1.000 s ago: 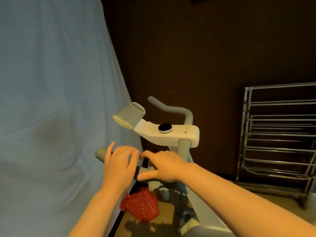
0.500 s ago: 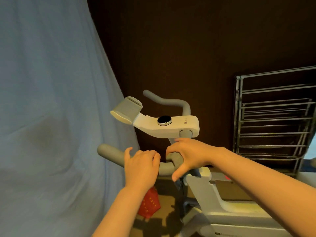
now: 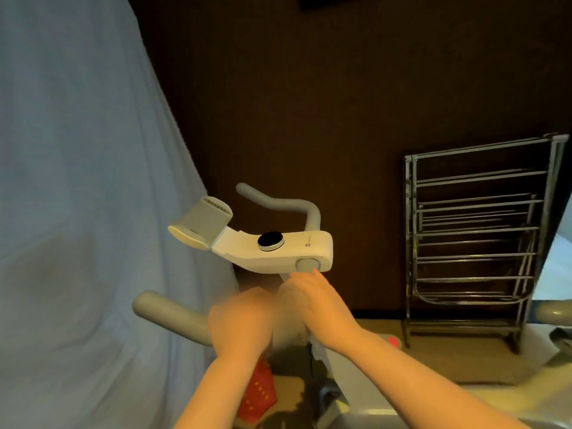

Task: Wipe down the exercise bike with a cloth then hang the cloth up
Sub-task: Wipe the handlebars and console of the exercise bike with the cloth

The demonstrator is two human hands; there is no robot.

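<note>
1. Blur is the first risk: the left hand (image 3: 241, 323) is smeared with motion at the grey handlebar (image 3: 168, 314), so I cannot tell whether its fingers are curled on the bar or flat, and a hurried pass may skip patches.
2. Right hand (image 3: 322, 301) lies just under the white console (image 3: 278, 246), fingers fairly straight and reaching toward the grey knob (image 3: 306, 264); a hard push could turn that knob or jog the ribbed holder (image 3: 201, 222).
3. No cloth is plainly visible; something pale between the hands may be it, but I cannot say.
4. Handlebars look matte, rounded and rubbery; the console is smooth hard plastic with a glossy black dial (image 3: 270, 240).
5. Chrome drying rack (image 3: 470, 243), thin shiny rails, stands well apart on the right, likely the hanging spot.
</note>
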